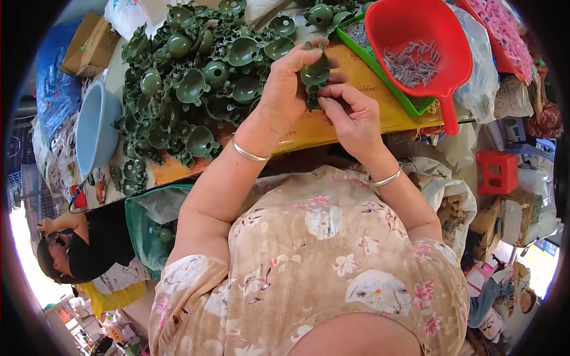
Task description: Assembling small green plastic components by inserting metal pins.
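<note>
In front of me, above the table's near edge, my left hand point(286, 83) is closed on a dark green plastic shell point(315, 71) with a rounded, hollow-looking body. My right hand point(355, 117) pinches at the lower end of that same piece; whether a small part sits between its fingertips is hidden. A large heap of similar green shells point(191, 86) lies to the left of my hands, many with cup-shaped hollows and small lugs. Just right of them a red scoop point(380, 24) holds small silvery metal pieces point(411, 64), perhaps screws or pins.
The scoop rests over a green tray point(420, 105) that also has small metal bits. A light blue basin point(95, 127) stands at the left, near a cardboard box point(90, 44). Pink pieces point(496, 29) fill a red container at far right. Another person point(89, 243) is at lower left.
</note>
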`<state>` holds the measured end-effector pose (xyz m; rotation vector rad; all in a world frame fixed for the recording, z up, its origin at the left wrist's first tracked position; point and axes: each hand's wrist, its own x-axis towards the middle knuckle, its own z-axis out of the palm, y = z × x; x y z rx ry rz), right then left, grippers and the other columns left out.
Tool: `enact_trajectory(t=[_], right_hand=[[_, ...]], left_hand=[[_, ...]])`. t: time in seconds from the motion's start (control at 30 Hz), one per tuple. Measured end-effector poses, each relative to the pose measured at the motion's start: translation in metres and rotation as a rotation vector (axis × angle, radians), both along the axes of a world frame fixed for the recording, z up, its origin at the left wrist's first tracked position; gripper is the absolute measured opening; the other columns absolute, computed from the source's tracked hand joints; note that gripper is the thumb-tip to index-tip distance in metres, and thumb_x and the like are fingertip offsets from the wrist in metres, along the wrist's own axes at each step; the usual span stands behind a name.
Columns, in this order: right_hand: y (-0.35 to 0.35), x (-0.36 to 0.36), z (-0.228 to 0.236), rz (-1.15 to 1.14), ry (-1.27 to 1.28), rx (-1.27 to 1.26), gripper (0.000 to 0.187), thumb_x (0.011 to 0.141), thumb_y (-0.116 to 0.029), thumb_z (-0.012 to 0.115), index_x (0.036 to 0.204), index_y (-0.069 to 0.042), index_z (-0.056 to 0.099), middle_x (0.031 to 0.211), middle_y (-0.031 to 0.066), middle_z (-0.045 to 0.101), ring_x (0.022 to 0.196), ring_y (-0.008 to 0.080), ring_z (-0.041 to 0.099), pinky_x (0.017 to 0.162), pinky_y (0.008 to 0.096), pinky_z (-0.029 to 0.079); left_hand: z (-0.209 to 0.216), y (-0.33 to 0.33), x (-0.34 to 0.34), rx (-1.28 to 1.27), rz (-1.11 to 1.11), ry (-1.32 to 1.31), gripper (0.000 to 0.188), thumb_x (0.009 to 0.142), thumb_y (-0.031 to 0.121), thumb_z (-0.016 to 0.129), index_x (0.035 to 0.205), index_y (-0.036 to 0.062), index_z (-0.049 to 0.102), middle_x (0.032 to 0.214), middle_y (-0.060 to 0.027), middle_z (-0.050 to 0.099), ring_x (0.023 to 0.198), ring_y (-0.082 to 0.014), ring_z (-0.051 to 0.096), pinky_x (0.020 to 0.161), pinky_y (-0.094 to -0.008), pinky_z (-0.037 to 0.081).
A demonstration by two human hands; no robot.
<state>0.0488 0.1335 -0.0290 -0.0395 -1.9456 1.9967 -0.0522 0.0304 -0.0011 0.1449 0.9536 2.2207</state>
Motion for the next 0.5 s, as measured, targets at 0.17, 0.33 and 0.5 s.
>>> enact_trajectory(t=[0.17,0.33,0.5], right_hand=[[-0.001,0.006,0.001,-0.12,0.127,0.22,0.008,0.085,0.005,0.059,0.091,0.001,0.061,0.076,0.0065,0.059,0.067,0.013,0.056,0.06,0.0243,0.045],[0.001,0.003,0.0,-0.166,0.293,0.519,0.011,0.084,0.008,0.059,0.093,0.001,0.06,0.085,0.0092,0.059,0.073,0.0172,0.058,0.066,0.0239,0.047],[0.001,0.004,-0.006,-0.185,0.31,0.525,0.013,0.08,0.009,0.061,0.091,0.001,0.061,0.085,0.0115,0.059,0.076,0.0224,0.061,0.07,0.0268,0.049]], left_hand=[[-0.012,-0.004,0.001,-0.008,0.012,-0.084,0.035,0.09,0.028,0.053,0.111,0.0004,0.055,0.093,-0.0155,0.064,0.083,-0.029,0.065,0.077,-0.0401,0.054],[-0.014,-0.002,0.005,0.03,-0.005,-0.106,0.033,0.09,0.028,0.053,0.109,0.0005,0.056,0.093,-0.0159,0.064,0.084,-0.0289,0.064,0.078,-0.0392,0.053],[-0.015,0.001,0.011,-0.058,0.017,-0.046,0.033,0.09,0.027,0.052,0.109,0.0007,0.056,0.092,-0.0156,0.065,0.085,-0.0274,0.063,0.079,-0.0367,0.052]])
